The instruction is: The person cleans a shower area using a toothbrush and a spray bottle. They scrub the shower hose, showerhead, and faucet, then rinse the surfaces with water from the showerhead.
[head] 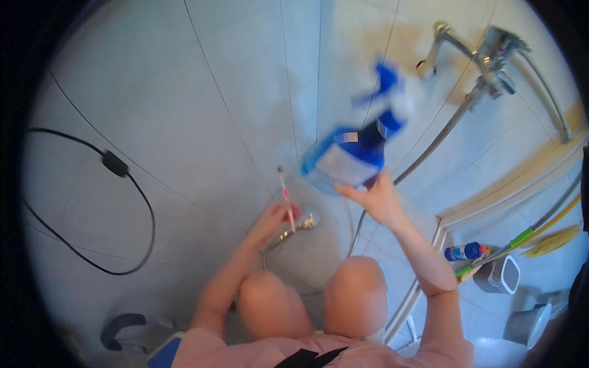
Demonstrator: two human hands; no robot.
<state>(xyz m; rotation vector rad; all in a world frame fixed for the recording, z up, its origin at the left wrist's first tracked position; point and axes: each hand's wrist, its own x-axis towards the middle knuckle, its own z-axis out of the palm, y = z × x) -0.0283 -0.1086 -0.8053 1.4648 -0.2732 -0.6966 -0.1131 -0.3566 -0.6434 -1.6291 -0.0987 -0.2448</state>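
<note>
A blue spray bottle (352,156) with a white label is held up and tilted, its blue and white trigger head blurred. My right hand (375,198) grips the bottle around its lower side. In my left hand (276,216) is a red and white toothbrush (286,195), its head pointing up and away from me. Below that hand a chrome hand shower (299,227) lies low in the corner, partly covered by the hand and brush.
A chrome mixer tap (490,64) with a metal hose (437,133) is fixed to the right wall. A black cable (149,202) loops at left. Beyond the shower sill (439,230) are a blue bottle (462,252), a bin (492,276), a broom (552,241) and a grey bucket (524,324).
</note>
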